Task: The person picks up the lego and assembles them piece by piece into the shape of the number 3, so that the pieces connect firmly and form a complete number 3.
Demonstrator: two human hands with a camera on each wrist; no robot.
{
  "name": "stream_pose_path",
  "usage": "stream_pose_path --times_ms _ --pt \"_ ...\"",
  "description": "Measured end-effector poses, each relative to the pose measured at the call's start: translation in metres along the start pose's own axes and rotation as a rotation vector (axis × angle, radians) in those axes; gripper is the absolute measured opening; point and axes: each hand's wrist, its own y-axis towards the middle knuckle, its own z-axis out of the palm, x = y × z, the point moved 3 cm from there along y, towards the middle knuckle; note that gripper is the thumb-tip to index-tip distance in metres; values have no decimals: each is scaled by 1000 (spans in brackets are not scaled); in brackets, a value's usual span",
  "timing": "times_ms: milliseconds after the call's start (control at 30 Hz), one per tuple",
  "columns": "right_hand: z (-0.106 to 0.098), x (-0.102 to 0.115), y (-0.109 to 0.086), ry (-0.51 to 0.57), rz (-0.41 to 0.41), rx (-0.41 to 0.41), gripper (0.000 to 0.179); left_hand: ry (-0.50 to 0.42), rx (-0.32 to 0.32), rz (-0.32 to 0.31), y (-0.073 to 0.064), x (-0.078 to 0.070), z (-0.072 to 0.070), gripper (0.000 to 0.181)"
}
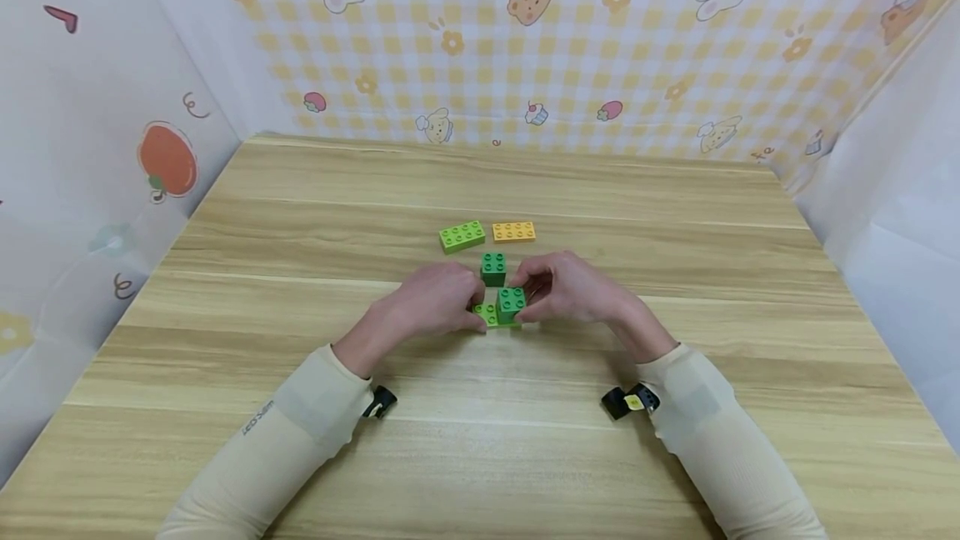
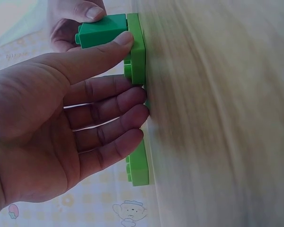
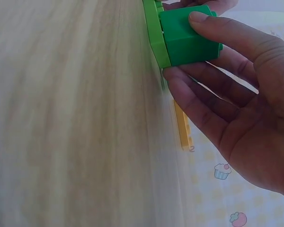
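Note:
My left hand (image 1: pixel 438 298) pinches the left end of a flat light green toy brick (image 1: pixel 491 315) between thumb and fingers. Over that brick's right half sits a square dark green toy brick (image 1: pixel 512 304), studs up. The right hand (image 1: pixel 573 290) grips this dark green brick, its thumb on the near side and fingers behind, as the right wrist view shows. Whether the two bricks are pressed fully together, I cannot tell. Just beyond, between both hands, a second square dark green brick (image 1: pixel 492 269) stands on the table.
Farther back lie another light green brick (image 1: pixel 462 237) and a flat yellow-orange brick (image 1: pixel 513 232), side by side. The wooden table (image 1: pixel 480 457) meets a yellow checked backdrop (image 1: pixel 570 65) at its rear, and white printed sheets flank both sides.

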Motion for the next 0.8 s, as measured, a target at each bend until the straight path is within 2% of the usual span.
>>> stream_pose_path --times_ms 433,800 --pt "0 0 2 -41 1 0 25 -8 0 5 0 0 0 32" --pt "0 -4 1 -10 4 9 27 -11 0 4 0 -2 -1 29"
